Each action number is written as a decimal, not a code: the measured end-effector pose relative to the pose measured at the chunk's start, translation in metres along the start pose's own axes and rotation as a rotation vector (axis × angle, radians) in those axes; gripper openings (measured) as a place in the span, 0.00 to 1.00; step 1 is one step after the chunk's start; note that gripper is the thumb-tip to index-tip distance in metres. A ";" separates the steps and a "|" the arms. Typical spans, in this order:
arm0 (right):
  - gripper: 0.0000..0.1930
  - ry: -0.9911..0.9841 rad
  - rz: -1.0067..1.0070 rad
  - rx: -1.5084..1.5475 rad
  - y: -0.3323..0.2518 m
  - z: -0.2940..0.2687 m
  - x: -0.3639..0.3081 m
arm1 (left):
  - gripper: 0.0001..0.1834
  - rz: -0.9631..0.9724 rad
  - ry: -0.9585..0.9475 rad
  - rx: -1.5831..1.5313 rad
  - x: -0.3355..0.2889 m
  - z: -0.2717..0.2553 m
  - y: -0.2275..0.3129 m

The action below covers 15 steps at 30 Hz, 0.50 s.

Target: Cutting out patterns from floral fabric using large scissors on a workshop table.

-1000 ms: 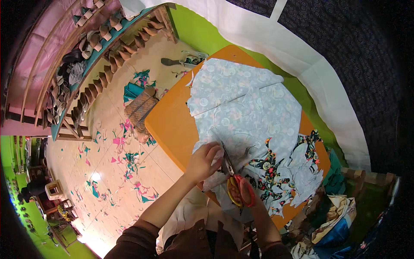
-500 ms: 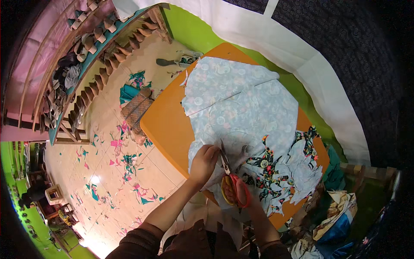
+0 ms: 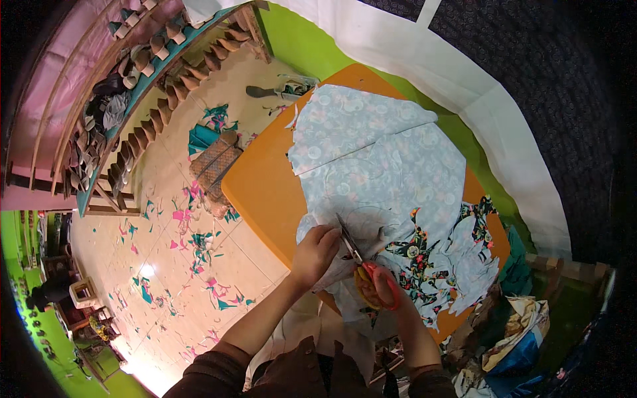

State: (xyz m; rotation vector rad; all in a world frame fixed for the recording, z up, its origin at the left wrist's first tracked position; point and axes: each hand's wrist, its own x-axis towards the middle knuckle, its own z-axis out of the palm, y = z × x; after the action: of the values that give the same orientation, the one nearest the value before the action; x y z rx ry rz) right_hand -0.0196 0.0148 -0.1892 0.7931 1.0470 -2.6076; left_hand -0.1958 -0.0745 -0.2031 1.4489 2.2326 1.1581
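Note:
A large pale blue-grey piece of cloth [image 3: 381, 152] with a faint floral pattern lies over an orange table [image 3: 255, 196]. My left hand [image 3: 317, 255] pinches the cloth near its close edge. Scissors [image 3: 351, 244] with red and yellow handles are in my right hand [image 3: 386, 290], fingers through the loops. Their blades point away and to the left, at the cloth just beside my left fingertips. Whether the blades have cloth between them is hard to tell. To the right lie jagged dark floral fabric pieces [image 3: 418, 255], some with their pale side up.
Green and pink scraps [image 3: 179, 219] litter the tiled floor at left. A brown patterned bundle [image 3: 215, 172] lies by the table's left corner. Racks of shoe forms [image 3: 142, 63] stand at far left. Sacks and cloth [image 3: 514, 338] crowd the lower right; a white-and-black drape [image 3: 491, 99] hangs beyond.
The scissors have turned, their blades now slanting more to the left. My right hand has shifted slightly right and away from me. My left hand keeps its pinch; the whole view has shifted slightly.

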 end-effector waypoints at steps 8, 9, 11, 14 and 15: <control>0.38 0.020 0.033 -0.025 -0.004 -0.012 0.012 | 0.16 0.211 -0.006 0.026 -0.003 -0.005 -0.007; 0.40 -0.026 0.096 -0.015 -0.006 -0.016 0.012 | 0.16 0.212 -0.004 0.023 -0.003 -0.006 -0.006; 0.38 -0.042 0.065 -0.053 -0.022 -0.005 0.014 | 0.16 0.168 -0.028 -0.010 -0.004 -0.008 -0.005; 0.36 -0.074 0.034 -0.096 -0.030 -0.003 0.018 | 0.17 0.174 -0.029 -0.007 -0.005 -0.011 -0.008; 0.35 -0.089 0.035 -0.100 -0.030 -0.004 0.018 | 0.17 0.173 -0.028 -0.007 -0.004 -0.012 -0.008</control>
State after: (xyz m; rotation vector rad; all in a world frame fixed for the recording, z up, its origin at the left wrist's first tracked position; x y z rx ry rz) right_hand -0.0451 0.0391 -0.1843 0.6604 1.1174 -2.5140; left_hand -0.2060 -0.0855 -0.2019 1.6728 2.1166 1.1868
